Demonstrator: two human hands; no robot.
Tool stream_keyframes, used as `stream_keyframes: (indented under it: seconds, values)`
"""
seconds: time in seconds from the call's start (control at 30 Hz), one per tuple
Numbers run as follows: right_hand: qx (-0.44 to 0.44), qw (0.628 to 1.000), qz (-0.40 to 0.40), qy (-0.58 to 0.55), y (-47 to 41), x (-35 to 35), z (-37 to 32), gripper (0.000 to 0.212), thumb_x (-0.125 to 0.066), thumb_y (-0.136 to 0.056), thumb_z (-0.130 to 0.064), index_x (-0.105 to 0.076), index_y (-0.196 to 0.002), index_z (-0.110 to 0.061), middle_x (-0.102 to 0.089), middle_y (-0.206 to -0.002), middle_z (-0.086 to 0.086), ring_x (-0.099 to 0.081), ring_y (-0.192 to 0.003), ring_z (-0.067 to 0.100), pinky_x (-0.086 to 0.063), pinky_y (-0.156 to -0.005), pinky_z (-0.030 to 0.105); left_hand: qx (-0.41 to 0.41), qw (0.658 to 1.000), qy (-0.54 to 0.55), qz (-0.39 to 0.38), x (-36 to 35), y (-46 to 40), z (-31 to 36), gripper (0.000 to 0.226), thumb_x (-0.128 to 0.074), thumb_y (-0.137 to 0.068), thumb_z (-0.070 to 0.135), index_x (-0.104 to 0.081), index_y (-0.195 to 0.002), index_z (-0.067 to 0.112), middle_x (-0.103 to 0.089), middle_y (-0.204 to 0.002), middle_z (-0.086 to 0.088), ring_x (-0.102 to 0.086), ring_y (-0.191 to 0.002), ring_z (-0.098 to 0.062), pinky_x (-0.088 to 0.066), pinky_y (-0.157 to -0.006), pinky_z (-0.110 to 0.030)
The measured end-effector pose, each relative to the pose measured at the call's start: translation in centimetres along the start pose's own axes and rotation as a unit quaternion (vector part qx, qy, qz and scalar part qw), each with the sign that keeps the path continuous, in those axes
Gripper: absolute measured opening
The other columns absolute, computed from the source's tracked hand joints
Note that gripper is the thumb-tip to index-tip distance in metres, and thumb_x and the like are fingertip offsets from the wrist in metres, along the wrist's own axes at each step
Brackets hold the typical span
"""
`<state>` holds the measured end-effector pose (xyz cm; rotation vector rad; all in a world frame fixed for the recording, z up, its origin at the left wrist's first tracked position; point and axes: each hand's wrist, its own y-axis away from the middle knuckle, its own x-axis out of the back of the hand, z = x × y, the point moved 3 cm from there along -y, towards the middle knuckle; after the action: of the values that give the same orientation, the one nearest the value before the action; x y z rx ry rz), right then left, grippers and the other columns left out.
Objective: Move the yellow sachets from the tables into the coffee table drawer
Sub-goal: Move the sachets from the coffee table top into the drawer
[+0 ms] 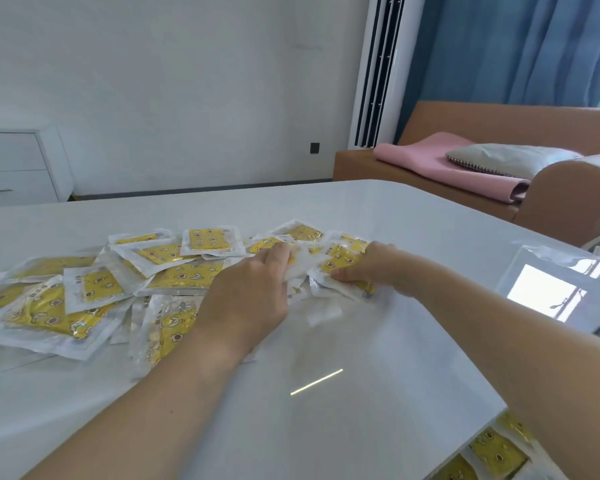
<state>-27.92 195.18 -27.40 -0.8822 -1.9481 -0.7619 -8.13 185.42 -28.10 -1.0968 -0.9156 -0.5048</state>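
head view — sachets (340, 268) between both hands

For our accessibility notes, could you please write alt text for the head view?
Both hands, left hand and right hand, gather yellow sachets scattered across a glossy white table. Beyond stand an orange sofa with a pink pillow, and blue curtains.

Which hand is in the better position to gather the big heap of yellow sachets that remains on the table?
Probably the left hand. It lies at the edge of the big heap of yellow sachets, which spreads out to its left. The right hand grips a small bunch of sachets on the far side from the heap.
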Motion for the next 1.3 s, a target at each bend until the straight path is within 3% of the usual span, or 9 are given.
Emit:
stream_keyframes:
  seconds: [0.2, 0.37, 0.43, 0.63, 0.8, 0.93, 1.07, 1.17, 1.3]
  values:
    - [-0.057, 0.995, -0.011, -0.079, -0.2, 1.4, 0.1, 0.054, -0.083, -0.076, -0.036, -0.054, -0.114, -0.012, -0.063, -0.1, 0.005, -0.064, -0.089, 0.024, -0.051, -0.076, 0.032, -0.011, 1.0, 0.007, 0.029, 0.0, 0.1, 0.2, 0.04, -0.046, -0.09, 0.009, -0.045, -0.13, 0.014, -0.062, -0.108, -0.002, -0.063, -0.088, -0.03, -0.04, -0.058, -0.032]
    - [-0.105, 0.992, -0.038, 0.056, 0.1, 3.4, 1.1, 0.053, -0.081, -0.073, -0.05, -0.061, -0.105, -0.013, -0.065, -0.097, 0.005, -0.064, -0.086, 0.027, -0.049, -0.068, 0.032, -0.029, 0.999, 0.003, 0.031, -0.4, 0.1, 0.2, 0.043, -0.044, -0.092, 0.013, -0.041, -0.133, 0.021, -0.058, -0.119, 0.002, -0.059, -0.103, -0.024, -0.042, -0.067, -0.032]
    - [-0.11, 0.99, -0.029, 0.079, 0.2, 4.6, 0.7, 0.042, -0.076, -0.08, -0.043, -0.058, -0.102, -0.012, -0.062, -0.097, 0.005, -0.062, -0.084, 0.027, -0.051, -0.07, 0.032, -0.035, 0.999, 0.006, 0.032, -0.5, 0.0, 0.2, 0.043, -0.045, -0.091, 0.015, -0.041, -0.134, 0.022, -0.058, -0.121, 0.003, -0.058, -0.105, -0.024, -0.04, -0.067, -0.032]
    - [-0.051, 0.987, -0.043, -0.147, -1.6, 3.4, -3.1, 0.02, -0.065, -0.09, -0.042, -0.058, -0.089, -0.023, -0.061, -0.087, -0.007, -0.056, -0.082, 0.012, -0.042, -0.079, 0.029, -0.045, 0.998, 0.0, 0.038, -0.8, -0.2, 0.2, 0.044, -0.046, -0.09, 0.016, -0.042, -0.134, 0.021, -0.059, -0.12, 0.001, -0.058, -0.105, -0.025, -0.038, -0.066, -0.033]
    - [-0.029, 0.996, -0.046, 0.064, -1.9, 0.9, -6.6, 0.046, -0.063, -0.093, -0.041, -0.051, -0.128, -0.013, -0.055, -0.126, 0.005, -0.056, -0.114, 0.029, -0.05, -0.091, 0.037, -0.042, 0.999, -0.011, 0.032, -0.7, -0.3, 0.2, 0.04, -0.048, -0.088, 0.014, -0.044, -0.127, 0.019, -0.06, -0.114, 0.001, -0.059, -0.1, -0.024, -0.034, -0.063, -0.03]
    - [-0.029, 0.993, -0.071, 0.088, -1.9, 0.9, -7.4, 0.054, -0.063, -0.094, -0.032, -0.047, -0.138, -0.004, -0.05, -0.142, 0.014, -0.051, -0.127, 0.033, -0.04, -0.108, 0.044, -0.028, 0.999, -0.018, 0.034, -0.4, -0.1, 0.2, 0.036, -0.044, -0.091, 0.017, -0.038, -0.125, 0.019, -0.058, -0.11, 0.002, -0.056, -0.098, -0.023, -0.029, -0.062, -0.03]
    - [0.0, 0.998, -0.069, -0.006, -1.6, 0.1, -7.1, 0.023, -0.067, -0.089, -0.013, -0.058, -0.109, -0.009, -0.058, -0.126, 0.018, -0.056, -0.116, 0.033, -0.042, -0.107, 0.044, -0.034, 0.998, -0.012, 0.047, -0.1, 0.1, 0.2, 0.033, -0.047, -0.088, 0.014, -0.044, -0.121, 0.018, -0.062, -0.1, -0.001, -0.059, -0.09, -0.026, -0.032, -0.059, -0.031]
    - [-0.031, 0.998, 0.013, -0.054, -1.2, 0.6, -5.7, 0.032, -0.073, -0.083, -0.013, -0.058, -0.11, -0.005, -0.061, -0.106, 0.011, -0.06, -0.093, 0.028, -0.052, -0.091, 0.036, -0.046, 0.997, 0.0, 0.054, -0.3, 0.1, 0.0, 0.029, -0.052, -0.086, 0.011, -0.051, -0.115, 0.015, -0.065, -0.091, -0.003, -0.061, -0.082, -0.028, -0.035, -0.055, -0.031]
    - [-0.084, 0.984, 0.018, -0.153, 0.5, 1.3, -3.0, 0.036, -0.076, -0.081, -0.016, -0.058, -0.111, -0.007, -0.065, -0.111, 0.012, -0.065, -0.101, 0.032, -0.051, -0.093, 0.04, -0.039, 0.999, 0.021, 0.032, -0.6, -0.1, -0.4, 0.033, -0.059, -0.083, 0.011, -0.058, -0.116, 0.014, -0.069, -0.097, -0.004, -0.065, -0.087, -0.03, -0.05, -0.061, -0.035]
